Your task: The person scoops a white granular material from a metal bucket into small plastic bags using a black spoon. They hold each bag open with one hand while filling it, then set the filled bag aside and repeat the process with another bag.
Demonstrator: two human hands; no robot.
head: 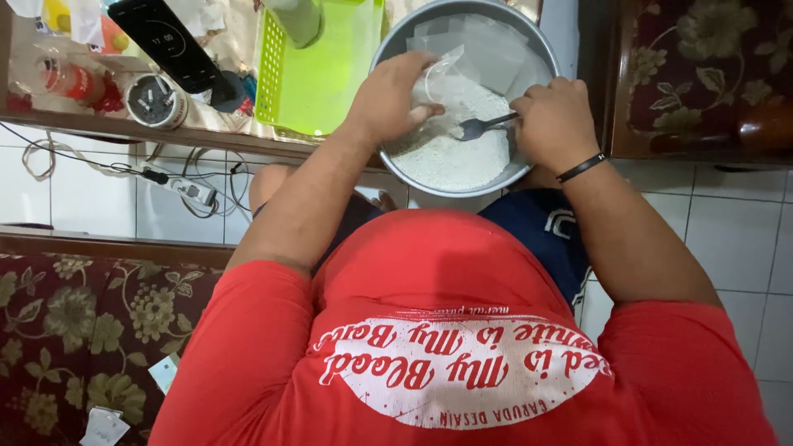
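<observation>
Fingers: L hand (395, 92) pinches clear bag (442, 70) open; R hand (555, 124) fisted round spoon (483, 126).
Tip: keep bag mouth low over basin (396, 169), scoop small so white grains (462, 157) don't spill.

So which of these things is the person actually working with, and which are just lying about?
In use:
left hand holding a small clear bag
right hand holding a spoon
white powder in the metal basin

Lying about:
green basket
phone
power strip
small tin

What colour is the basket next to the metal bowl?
Bright lime green basket, seen clearly in the head view.
</observation>
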